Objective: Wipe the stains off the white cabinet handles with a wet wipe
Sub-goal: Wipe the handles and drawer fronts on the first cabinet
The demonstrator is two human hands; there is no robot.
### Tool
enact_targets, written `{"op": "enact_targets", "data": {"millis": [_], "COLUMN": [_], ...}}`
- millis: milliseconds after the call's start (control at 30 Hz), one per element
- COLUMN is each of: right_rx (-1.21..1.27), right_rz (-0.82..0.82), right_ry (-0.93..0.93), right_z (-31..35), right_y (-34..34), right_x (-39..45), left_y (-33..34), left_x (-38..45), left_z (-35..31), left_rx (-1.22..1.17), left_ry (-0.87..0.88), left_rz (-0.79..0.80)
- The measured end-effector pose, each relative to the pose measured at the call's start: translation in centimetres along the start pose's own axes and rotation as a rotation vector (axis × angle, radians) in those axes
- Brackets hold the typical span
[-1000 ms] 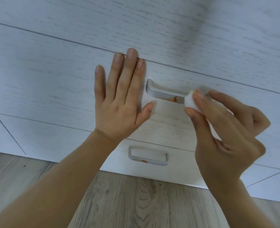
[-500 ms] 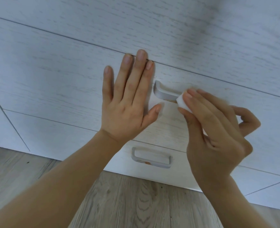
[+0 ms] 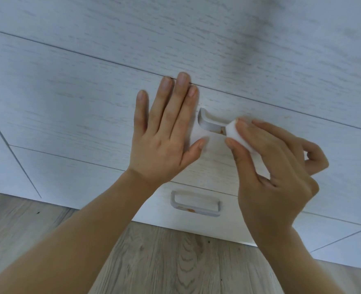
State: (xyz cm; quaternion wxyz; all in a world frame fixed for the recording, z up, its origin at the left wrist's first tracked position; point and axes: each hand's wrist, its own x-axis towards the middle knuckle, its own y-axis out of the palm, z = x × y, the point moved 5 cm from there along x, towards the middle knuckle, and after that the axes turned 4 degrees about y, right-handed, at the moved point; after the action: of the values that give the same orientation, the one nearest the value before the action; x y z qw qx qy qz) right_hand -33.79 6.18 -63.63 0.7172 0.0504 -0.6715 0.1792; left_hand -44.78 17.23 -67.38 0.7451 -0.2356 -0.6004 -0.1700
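Observation:
A white drawer handle [image 3: 209,122] sits on the middle drawer front, with an orange-brown stain [image 3: 221,131] on its bar. My right hand [image 3: 268,166] pinches a folded white wet wipe [image 3: 237,134] between thumb and fingers and holds it against the bar's right part, hiding that end. My left hand [image 3: 164,132] lies flat with straight fingers on the drawer front, just left of the handle. A second white handle [image 3: 195,203] on the drawer below carries orange stains along its lower bar.
White wood-grain drawer fronts [image 3: 69,98] fill the view, with another cabinet panel at the far left. Light wooden floor [image 3: 164,257] runs under the bottom drawer.
My right hand slid the wipe left along the handle bar, then back right, uncovering the stained part again. My left hand stayed flat on the drawer front.

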Motion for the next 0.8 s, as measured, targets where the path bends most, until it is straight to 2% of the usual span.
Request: {"op": "enact_targets", "data": {"millis": [233, 600, 800], "right_rx": [-0.049, -0.081, 0.073], "right_rz": [0.002, 0.013, -0.015], "right_ry": [-0.038, 0.034, 0.260], "right_z": [0.1, 1.3, 0.7], "right_y": [0.3, 1.3, -0.5], "right_x": [-0.1, 0.0, 0.4], "left_y": [0.0, 0.2, 0.1], "left_x": [0.0, 0.0, -0.2], "left_z": [0.0, 0.1, 0.2], "left_rx": [-0.019, 0.010, 0.008], "left_ry": [-0.002, 0.009, 0.024], "left_rz": [-0.015, -0.010, 0.001]}}
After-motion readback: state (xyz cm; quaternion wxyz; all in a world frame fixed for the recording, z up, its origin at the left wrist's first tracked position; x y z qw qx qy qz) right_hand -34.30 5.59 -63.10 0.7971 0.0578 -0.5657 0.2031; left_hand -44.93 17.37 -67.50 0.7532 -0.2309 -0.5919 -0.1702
